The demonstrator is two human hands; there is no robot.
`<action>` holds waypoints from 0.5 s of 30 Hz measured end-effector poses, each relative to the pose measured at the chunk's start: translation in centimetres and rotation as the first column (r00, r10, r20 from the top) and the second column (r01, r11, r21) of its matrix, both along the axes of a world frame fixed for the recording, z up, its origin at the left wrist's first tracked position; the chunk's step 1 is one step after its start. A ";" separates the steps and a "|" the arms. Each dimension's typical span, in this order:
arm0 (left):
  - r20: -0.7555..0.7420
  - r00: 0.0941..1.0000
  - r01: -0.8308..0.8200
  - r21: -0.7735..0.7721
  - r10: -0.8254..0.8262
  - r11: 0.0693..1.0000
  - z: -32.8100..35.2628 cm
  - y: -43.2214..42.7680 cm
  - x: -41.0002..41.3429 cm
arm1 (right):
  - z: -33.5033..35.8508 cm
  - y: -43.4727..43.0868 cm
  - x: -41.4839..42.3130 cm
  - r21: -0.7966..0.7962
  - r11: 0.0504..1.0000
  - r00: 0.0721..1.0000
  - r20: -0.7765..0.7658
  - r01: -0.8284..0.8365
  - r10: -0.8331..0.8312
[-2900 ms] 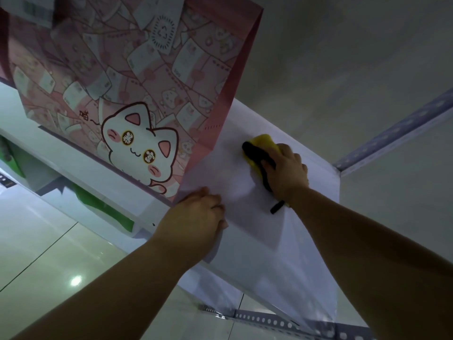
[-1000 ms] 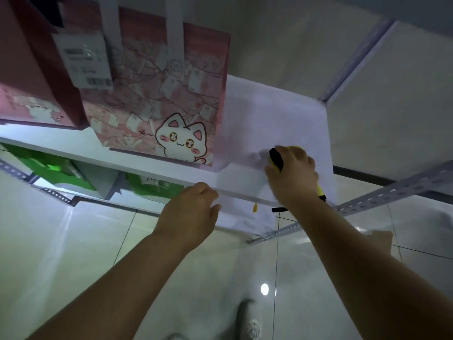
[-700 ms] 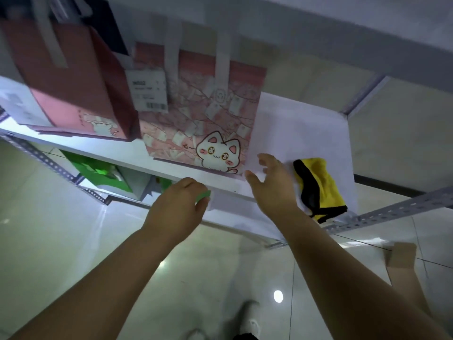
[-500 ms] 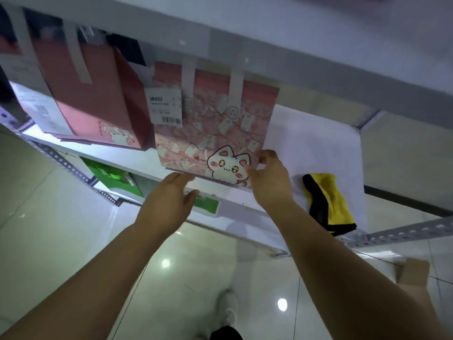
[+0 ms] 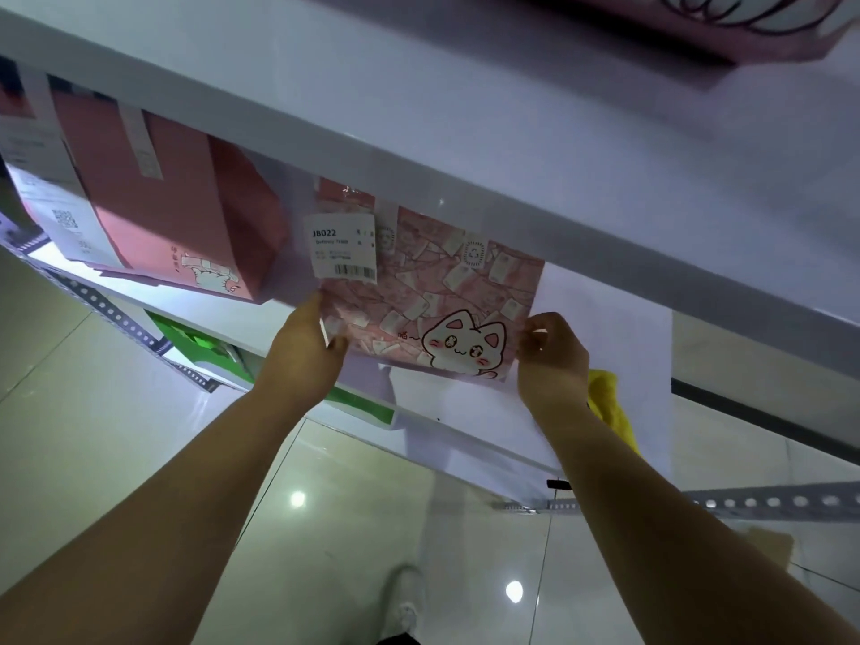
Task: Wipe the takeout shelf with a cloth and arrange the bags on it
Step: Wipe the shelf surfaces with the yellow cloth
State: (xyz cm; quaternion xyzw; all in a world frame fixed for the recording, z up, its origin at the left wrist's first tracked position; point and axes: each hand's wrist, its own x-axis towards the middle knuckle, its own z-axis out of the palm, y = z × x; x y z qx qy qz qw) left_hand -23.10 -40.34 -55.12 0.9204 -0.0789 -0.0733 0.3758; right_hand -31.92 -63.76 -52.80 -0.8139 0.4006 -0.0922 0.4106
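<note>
could tip or crease if tugged unevenly: thin glossy paper, tall and flat, gripped only at the lower side edges of the bag (image 5: 433,295). pinched by left hand (image 5: 307,346) on the left edge and right hand (image 5: 551,360) on the right, fingers curled round the paper. upright on the smooth white shelf (image 5: 605,318), just right of a plainer pink bag (image 5: 177,202). might also snag the soft, crumpled yellow cloth (image 5: 605,398) lying right of the right wrist.

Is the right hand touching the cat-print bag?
Touching. The head view shows the right hand pinching the cat-print bag at its lower right corner.
</note>
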 end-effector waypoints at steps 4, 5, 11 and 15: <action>0.020 0.998 0.057 -0.028 -0.057 0.998 0.1 -1.7 -0.4 | 0.4 -1.3 -0.8 -0.003 0.998 0.998 0.027 0.061 -0.061; 0.017 0.997 0.071 -0.038 -0.070 0.997 0.1 -2.0 -0.5 | 0.4 -1.4 -1.1 0.012 0.998 0.996 0.052 0.068 -0.068; -0.015 0.987 0.159 -0.005 -0.159 0.987 -0.1 -2.6 -1.3 | -0.7 -1.2 -3.2 0.083 0.996 0.992 0.119 0.041 -0.051; -0.020 0.983 0.184 0.009 -0.183 0.983 0.1 -1.5 -1.6 | -0.7 -0.1 -3.8 -0.096 0.995 1.000 0.024 0.016 -0.013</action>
